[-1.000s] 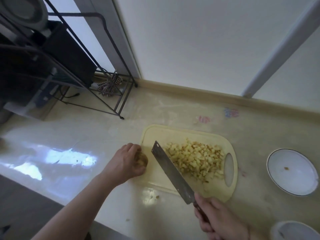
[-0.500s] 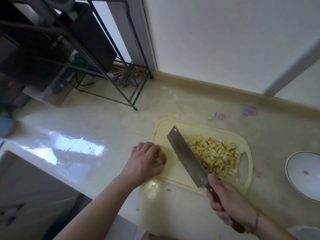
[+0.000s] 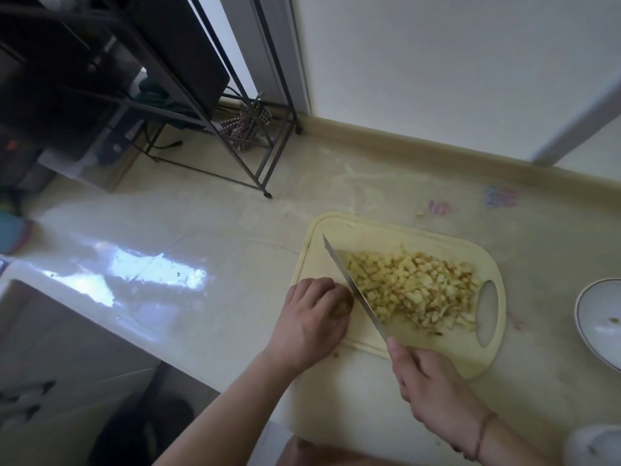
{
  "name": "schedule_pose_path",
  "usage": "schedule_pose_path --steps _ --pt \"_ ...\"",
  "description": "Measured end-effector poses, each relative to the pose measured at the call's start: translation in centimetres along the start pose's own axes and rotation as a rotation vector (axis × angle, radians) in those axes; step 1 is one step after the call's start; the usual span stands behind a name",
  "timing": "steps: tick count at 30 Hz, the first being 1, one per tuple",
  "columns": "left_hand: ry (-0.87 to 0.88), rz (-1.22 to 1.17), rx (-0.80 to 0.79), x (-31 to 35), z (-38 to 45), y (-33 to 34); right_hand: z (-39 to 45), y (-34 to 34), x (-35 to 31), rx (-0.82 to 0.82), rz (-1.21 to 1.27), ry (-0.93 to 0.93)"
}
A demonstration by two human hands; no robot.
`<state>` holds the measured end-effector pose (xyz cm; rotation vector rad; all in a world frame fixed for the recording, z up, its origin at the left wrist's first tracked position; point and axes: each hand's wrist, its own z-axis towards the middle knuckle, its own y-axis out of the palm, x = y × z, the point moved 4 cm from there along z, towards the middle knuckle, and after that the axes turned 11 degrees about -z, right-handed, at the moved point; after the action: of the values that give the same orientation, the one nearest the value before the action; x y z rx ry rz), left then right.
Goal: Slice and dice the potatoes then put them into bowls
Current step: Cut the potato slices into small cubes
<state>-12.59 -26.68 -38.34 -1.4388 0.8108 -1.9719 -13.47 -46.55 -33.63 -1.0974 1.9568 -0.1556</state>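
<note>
A pale yellow cutting board (image 3: 379, 230) lies on the counter with a heap of diced potato (image 3: 416, 290) on its right half. My left hand (image 3: 312, 321) holds a brown potato (image 3: 344, 306) at the board's left edge, fingers curled over it so most of it is hidden. My right hand (image 3: 433, 391) grips the handle of a cleaver (image 3: 353, 284). Its blade stands on edge between the potato and the diced heap. A white bowl (image 3: 601, 317) sits to the right of the board.
A black wire rack (image 3: 188, 105) with dark boxes stands at the back left of the counter. A second white bowl (image 3: 594, 445) shows at the bottom right corner. The counter edge runs diagonally at the lower left. The wall is just behind the board.
The cleaver has turned from lying tilted to standing on edge close beside the potato. My left hand has stayed on the potato. The camera has shifted left and down.
</note>
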Motion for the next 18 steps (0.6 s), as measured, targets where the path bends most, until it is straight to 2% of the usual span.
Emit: schedule_pose_path --steps 6,11,18 --pt "0.025 -0.006 0.036 0.01 0.33 0.26 -0.26 0.18 -0.01 0.010 -0.021 -0.037" --pt "0.055 0.014 0.036 0.04 0.41 -0.02 -0.57 0.14 0.11 -0.017 0.021 0.039" --pt "-0.029 -0.047 0.051 -0.03 -0.23 0.85 -0.83 0.31 0.46 0.006 -0.041 -0.004"
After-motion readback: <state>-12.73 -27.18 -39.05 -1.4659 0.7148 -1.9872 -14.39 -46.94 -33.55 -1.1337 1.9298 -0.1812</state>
